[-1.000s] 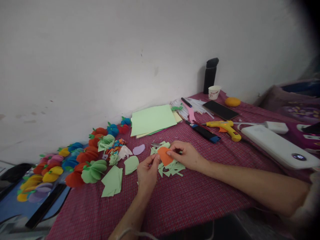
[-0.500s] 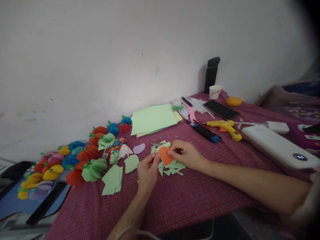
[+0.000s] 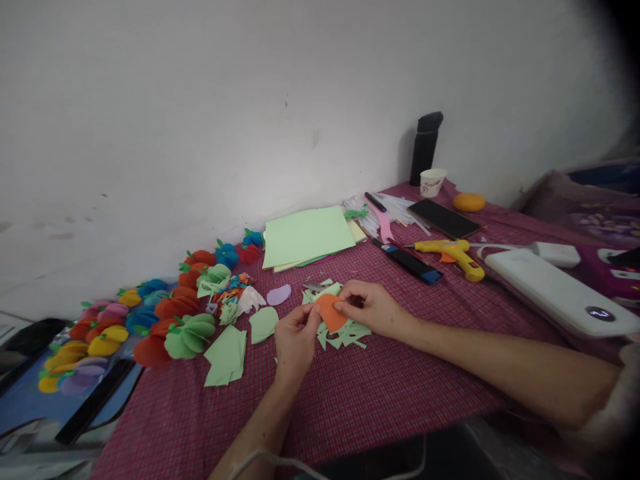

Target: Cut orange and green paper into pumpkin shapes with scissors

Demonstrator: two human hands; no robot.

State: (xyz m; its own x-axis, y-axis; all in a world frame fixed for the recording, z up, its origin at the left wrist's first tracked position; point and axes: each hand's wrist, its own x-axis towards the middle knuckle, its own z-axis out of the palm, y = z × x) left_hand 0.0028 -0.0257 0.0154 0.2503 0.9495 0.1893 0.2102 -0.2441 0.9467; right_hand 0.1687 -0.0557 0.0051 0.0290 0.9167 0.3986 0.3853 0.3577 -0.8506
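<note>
An orange piece of paper point(image 3: 331, 315) is held up between my two hands above the table. My left hand point(image 3: 296, 330) pinches its left edge between thumb and finger. On the right side, my right hand point(image 3: 373, 308) grips it with the thumb in front. Beneath and behind it lie light green paper scraps point(image 3: 350, 335), with a metal tool point(image 3: 314, 287) partly showing among them. To the left are a green paper cut-out point(image 3: 263, 325), a lilac one point(image 3: 279, 295) and pointed green sheets point(image 3: 227, 357).
Several coloured paper pumpkins point(image 3: 187, 335) line the table's left side. Green paper sheets point(image 3: 310, 235) lie by the wall. At the right are a utility knife point(image 3: 413, 263), a yellow glue gun point(image 3: 453, 255), a phone point(image 3: 443, 219), a white power bank point(image 3: 560, 291), a paper cup point(image 3: 433, 182) and a black bottle point(image 3: 425, 150).
Both hands keep their hold on the orange paper, almost unmoved. The view has shifted very slightly.
</note>
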